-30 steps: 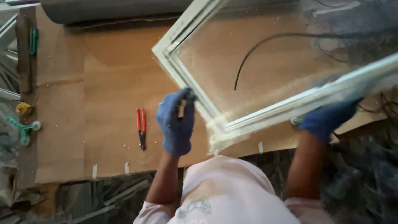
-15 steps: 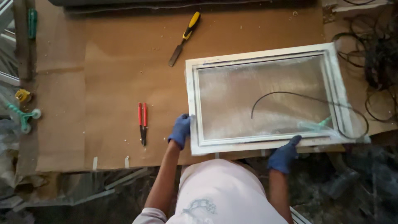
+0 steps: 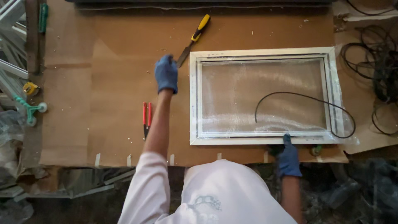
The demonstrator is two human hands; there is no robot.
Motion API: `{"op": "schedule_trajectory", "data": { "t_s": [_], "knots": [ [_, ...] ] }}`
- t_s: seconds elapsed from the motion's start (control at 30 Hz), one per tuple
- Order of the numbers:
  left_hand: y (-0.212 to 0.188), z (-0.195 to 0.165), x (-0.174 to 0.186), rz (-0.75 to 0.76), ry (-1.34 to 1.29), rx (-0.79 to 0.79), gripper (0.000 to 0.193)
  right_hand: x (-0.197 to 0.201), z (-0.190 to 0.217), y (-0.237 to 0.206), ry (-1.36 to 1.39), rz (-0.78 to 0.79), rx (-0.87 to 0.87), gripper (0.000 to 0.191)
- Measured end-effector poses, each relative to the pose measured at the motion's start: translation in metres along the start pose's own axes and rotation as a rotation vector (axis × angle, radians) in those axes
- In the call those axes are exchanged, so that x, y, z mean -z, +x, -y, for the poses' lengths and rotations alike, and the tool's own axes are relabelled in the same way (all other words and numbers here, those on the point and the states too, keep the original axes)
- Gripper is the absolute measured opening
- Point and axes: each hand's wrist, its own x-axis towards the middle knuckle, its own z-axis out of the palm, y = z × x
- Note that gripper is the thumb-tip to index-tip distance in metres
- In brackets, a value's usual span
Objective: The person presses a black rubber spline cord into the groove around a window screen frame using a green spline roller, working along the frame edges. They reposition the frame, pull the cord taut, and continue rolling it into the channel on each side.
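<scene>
A white window frame [image 3: 265,140] with a glass pane lies flat on the brown board [image 3: 112,83]. A thin black cord [image 3: 304,96] curves across the glass and over the frame's right side. My right hand [image 3: 289,157], in a blue glove, rests at the frame's near edge with one finger on the rail. My left hand [image 3: 166,74], also gloved, is stretched out over the board left of the frame. It sits beside the blade tip of a yellow-handled knife [image 3: 195,37]. Its fingers are curled under and hidden.
Red-handled pliers [image 3: 146,118] lie left of my left arm. A tangle of black cords [image 3: 375,70] is at the right. A tape measure [image 3: 31,88], a green clamp [image 3: 31,110] and white frame profiles [image 3: 10,37] sit along the left edge.
The frame, held up tilted a second ago, now lies flat on the board. My left hand has let go of its corner and moved up toward the knife.
</scene>
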Motion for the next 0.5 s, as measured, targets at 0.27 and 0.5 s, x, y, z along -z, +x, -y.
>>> {"op": "schedule_trajectory", "data": {
  "t_s": [0.27,0.5],
  "knots": [
    [0.028,-0.016,-0.025,0.287,0.38,-0.035,0.034,0.015,0.035,0.017,0.36,-0.109,0.139,0.041],
    [0.041,-0.026,-0.017,0.651,0.538,0.087,0.036,0.04,0.061,0.027,0.063,-0.239,0.177,0.038]
  ]
}}
